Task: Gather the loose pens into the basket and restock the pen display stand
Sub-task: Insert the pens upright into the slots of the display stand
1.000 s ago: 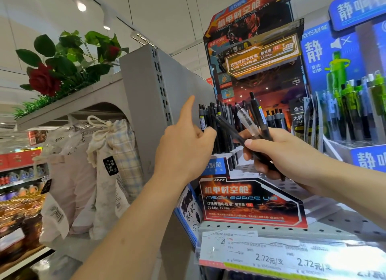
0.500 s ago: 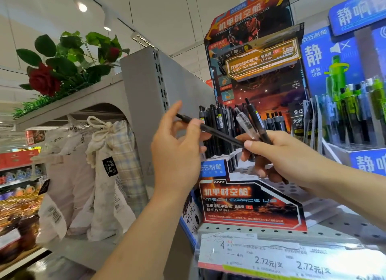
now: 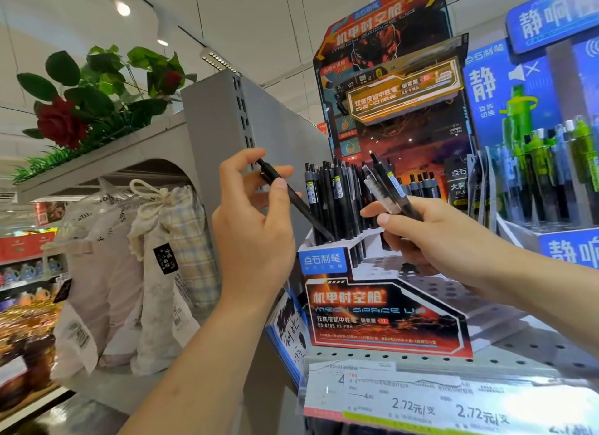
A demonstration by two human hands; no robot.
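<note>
Pen [image 3: 293,198], black, sits mid-frame, pinched in the left hand [image 3: 256,237], tip angled toward the stand [image 3: 382,305] right of centre. The right hand [image 3: 434,237] grips spare pens [image 3: 385,188]. A slanted entry could miss its hole, jostle the standing pens [image 3: 337,194], or loosen the spares.

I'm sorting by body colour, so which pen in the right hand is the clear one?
The clear pen, left of the black pen in the right hand.
</note>
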